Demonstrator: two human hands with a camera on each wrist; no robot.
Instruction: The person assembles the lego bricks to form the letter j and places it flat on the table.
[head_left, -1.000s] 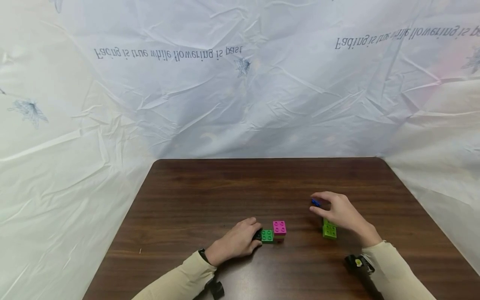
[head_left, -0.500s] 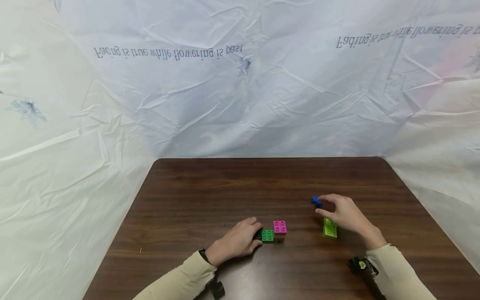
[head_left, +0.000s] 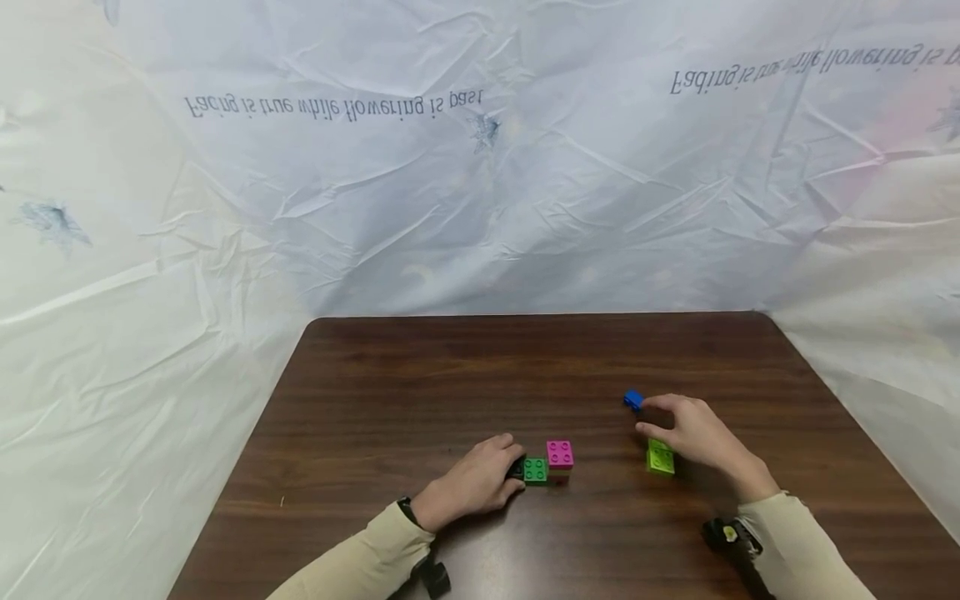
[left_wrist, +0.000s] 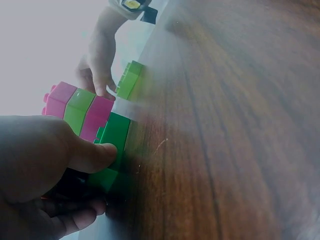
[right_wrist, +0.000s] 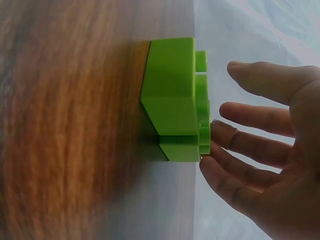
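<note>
My left hand [head_left: 476, 482] rests low on the table and grips a dark, nearly black brick [head_left: 516, 468], mostly hidden by the fingers. Against that brick sits a green toy brick [head_left: 535, 472]; in the left wrist view the thumb presses on the green brick [left_wrist: 115, 134]. Right beside it stands a stack topped by a pink brick [head_left: 559, 454], with lime and pink layers below. My right hand [head_left: 697, 432], thumb and fingers apart, hovers over lime-green bricks [head_left: 660, 457]. A small blue brick [head_left: 633, 400] lies just beyond its index fingertip. Between the right hand's fingers [right_wrist: 260, 120] there is nothing.
The brown wooden table [head_left: 420, 367] has its far edge against a white printed sheet [head_left: 480, 208], which also hangs at both sides. Each wrist wears a black camera mount, the right one [head_left: 731, 535] standing beside the sleeve.
My right hand has drawn back to the right and towards me, off the blue brick, which was between thumb and finger and has turned slightly. The left hand has kept its place.
</note>
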